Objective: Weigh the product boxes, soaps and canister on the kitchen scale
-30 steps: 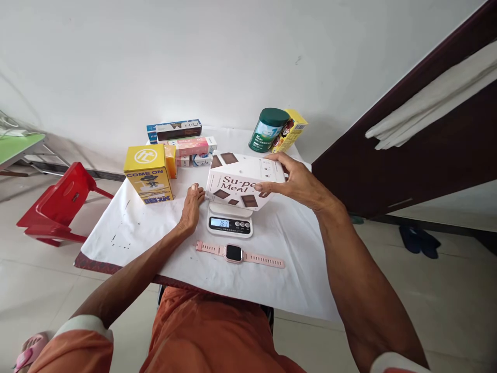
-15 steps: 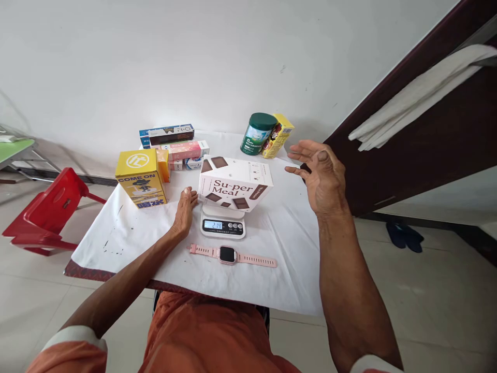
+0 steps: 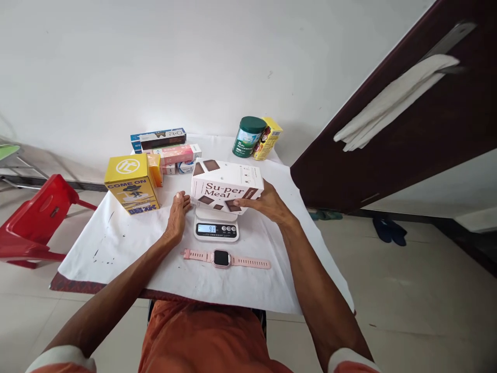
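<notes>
A white box printed "Su-per Meal" is over a white digital scale, whose display reads 91. My right hand grips the box's right end, thumb on the front and the other fingers behind it. Beside the box's left end, my left hand rests on edge with its fingers extended, holding nothing. A smartwatch with a pink strap lies flat in front of the scale. Whether the box's underside still touches the scale is hard to tell.
Left of my left hand stands a yellow box, with several small boxes stacked behind. A green-lidded can and a yellow carton stand at the back. A red chair is left of the table.
My right hand has come in from the right and taken hold of the box. The display has gone from 214 to 91. The whole view has shifted slightly.
</notes>
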The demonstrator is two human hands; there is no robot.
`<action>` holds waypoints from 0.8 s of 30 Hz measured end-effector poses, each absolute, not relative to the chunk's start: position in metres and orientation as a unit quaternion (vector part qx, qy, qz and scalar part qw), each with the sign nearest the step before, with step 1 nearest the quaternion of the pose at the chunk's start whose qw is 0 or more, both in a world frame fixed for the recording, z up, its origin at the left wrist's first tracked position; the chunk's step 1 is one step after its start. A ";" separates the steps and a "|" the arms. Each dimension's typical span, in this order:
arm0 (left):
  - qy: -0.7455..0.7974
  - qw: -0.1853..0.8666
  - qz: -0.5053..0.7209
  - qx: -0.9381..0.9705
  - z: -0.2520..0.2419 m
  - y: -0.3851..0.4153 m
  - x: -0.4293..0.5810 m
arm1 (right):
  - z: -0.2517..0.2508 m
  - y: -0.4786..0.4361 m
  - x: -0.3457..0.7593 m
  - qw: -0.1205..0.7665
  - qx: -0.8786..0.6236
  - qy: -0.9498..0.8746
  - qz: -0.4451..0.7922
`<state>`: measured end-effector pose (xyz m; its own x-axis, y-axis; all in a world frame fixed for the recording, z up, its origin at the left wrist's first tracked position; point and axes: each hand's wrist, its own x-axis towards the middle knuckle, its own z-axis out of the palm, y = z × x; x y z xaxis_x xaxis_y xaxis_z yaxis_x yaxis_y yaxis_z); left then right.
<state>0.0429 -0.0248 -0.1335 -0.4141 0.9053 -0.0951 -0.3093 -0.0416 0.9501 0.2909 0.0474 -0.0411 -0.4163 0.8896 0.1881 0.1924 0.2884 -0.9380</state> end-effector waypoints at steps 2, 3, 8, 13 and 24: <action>0.522 0.461 0.665 0.272 -0.133 -0.025 0.043 | -0.043 0.048 0.294 0.405 -0.394 -0.686 0.458; 0.522 0.460 0.666 0.268 -0.133 -0.025 0.043 | -0.042 0.050 0.297 0.420 -0.399 -0.675 0.457; 0.524 0.457 0.667 0.269 -0.132 -0.025 0.045 | -0.031 0.077 0.331 0.488 -0.422 -0.628 0.435; 0.529 0.453 0.668 0.264 -0.132 -0.026 0.048 | -0.034 0.134 0.365 0.477 -0.535 -0.584 0.381; 0.527 0.452 0.670 0.263 -0.136 -0.028 0.049 | -0.059 0.199 0.353 0.432 -0.555 -0.570 0.424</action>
